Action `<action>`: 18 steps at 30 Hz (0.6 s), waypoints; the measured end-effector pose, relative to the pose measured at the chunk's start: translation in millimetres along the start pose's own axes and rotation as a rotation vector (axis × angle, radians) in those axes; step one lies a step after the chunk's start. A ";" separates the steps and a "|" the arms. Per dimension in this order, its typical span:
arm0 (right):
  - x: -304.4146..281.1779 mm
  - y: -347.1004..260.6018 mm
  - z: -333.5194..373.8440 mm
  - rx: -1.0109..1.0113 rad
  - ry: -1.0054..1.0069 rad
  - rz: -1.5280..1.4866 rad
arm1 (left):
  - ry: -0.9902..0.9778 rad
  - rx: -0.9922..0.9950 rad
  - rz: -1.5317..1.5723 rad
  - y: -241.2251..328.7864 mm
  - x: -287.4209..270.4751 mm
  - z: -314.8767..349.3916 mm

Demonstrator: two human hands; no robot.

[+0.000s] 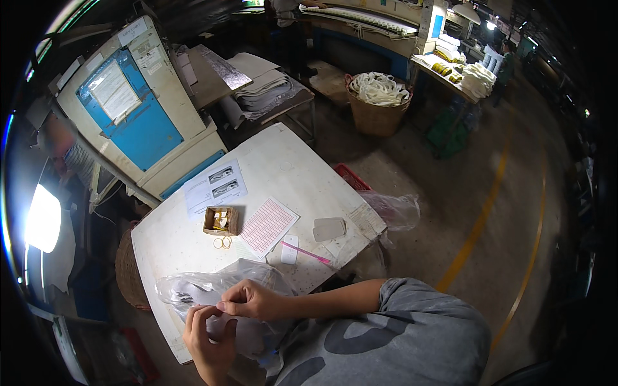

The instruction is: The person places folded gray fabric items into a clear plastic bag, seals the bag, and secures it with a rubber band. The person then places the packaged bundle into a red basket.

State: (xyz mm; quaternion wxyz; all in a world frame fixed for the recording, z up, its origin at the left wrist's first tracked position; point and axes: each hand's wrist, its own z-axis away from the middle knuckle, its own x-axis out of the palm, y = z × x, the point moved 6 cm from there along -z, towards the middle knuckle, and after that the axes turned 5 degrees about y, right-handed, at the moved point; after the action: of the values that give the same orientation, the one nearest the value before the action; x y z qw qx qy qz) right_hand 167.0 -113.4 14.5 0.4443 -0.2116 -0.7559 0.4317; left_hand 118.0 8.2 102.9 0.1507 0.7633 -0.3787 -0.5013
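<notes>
Both my hands meet over a clear plastic bag (273, 276) at the near edge of the white table. My right hand (252, 301) is closed, thumb and forefinger pinched together. Against its fingertips rest the bent fingers of my left hand (209, 338), also closed in a pinch. Whatever lies between the fingertips is too small to make out. Inside or under the bag show pale, rounded pieces, partly hidden by my hands and wrists.
On the white table (277, 167) are a small box (221, 220) of bits, rubber bands (222, 242), a sheet of red-printed stickers (269, 226), a pink pen (306, 252), grey cards (329, 229) and a printed paper (215, 186). A machine cabinet (138, 96) stands behind; a full basket (378, 106) farther right.
</notes>
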 end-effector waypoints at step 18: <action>3.5 7.2 4.0 -0.026 -0.022 0.156 | 0.016 -0.332 0.316 -18.7 21.5 2.5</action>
State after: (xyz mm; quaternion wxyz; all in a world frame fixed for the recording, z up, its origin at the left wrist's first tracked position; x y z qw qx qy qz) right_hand 161.4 -108.9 9.2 0.3983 -0.2711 -0.7475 0.4573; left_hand 128.4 5.4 76.3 0.3538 0.6632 -0.4046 -0.5208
